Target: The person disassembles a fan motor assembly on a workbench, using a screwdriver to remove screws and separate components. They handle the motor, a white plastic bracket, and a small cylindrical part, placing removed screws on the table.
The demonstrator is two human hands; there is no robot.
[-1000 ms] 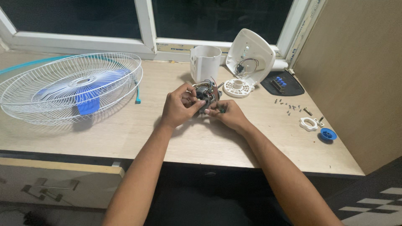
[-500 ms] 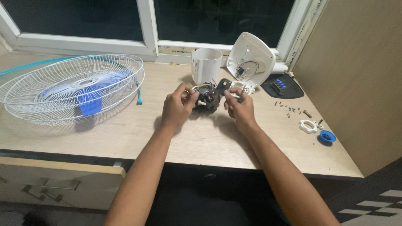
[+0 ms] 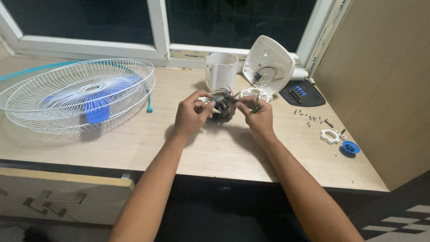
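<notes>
A small dark fan motor [image 3: 222,107] with loose wires sits between my two hands above the wooden desk [image 3: 134,143]. My left hand [image 3: 191,115] grips its left side with thumb and fingers. My right hand [image 3: 256,115] pinches a small dark part at the motor's right side, fingers closed on it. Thin wires run from the motor toward the white fan housing [image 3: 268,65] behind.
White wire fan guards with a blue blade [image 3: 80,94] lie at the left. A white cup-shaped cover [image 3: 221,71], a round white vented piece [image 3: 253,94], a black switch panel [image 3: 301,94], several screws [image 3: 309,118], a white ring [image 3: 330,136] and a blue cap [image 3: 350,148] lie nearby.
My hands shifted the motor slightly and lowered it toward the desk. The black piece raised in my right hand half a second ago is down against the motor now.
</notes>
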